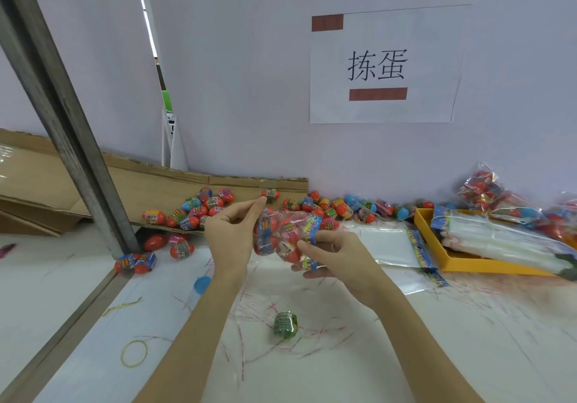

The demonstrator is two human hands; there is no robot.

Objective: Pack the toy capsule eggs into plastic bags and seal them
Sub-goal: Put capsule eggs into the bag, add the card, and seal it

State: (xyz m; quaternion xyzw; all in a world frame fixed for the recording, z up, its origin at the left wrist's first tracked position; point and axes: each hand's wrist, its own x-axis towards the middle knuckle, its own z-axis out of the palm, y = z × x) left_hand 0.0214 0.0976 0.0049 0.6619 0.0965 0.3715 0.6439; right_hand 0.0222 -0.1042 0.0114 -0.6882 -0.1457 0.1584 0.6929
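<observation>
A clear plastic bag (282,234) filled with several red toy capsule eggs hangs between my two hands above the white table. My left hand (231,234) pinches its left end with thumb and fingertips. Fingers and thumb of my right hand (331,254) curl round the bag's colourful printed header strip at its right end. Loose capsule eggs (199,210) lie in a heap behind my hands, spilling from a cardboard sheet. A single green capsule (285,324) lies on the table below my hands.
A yellow tray (449,260) of empty bags sits at the right, packed bags (487,193) behind it. Flat empty bags (393,246) lie beside my right hand. A steel post (71,140) stands left. A rubber band (134,352) and a blue capsule half (201,284) lie nearby.
</observation>
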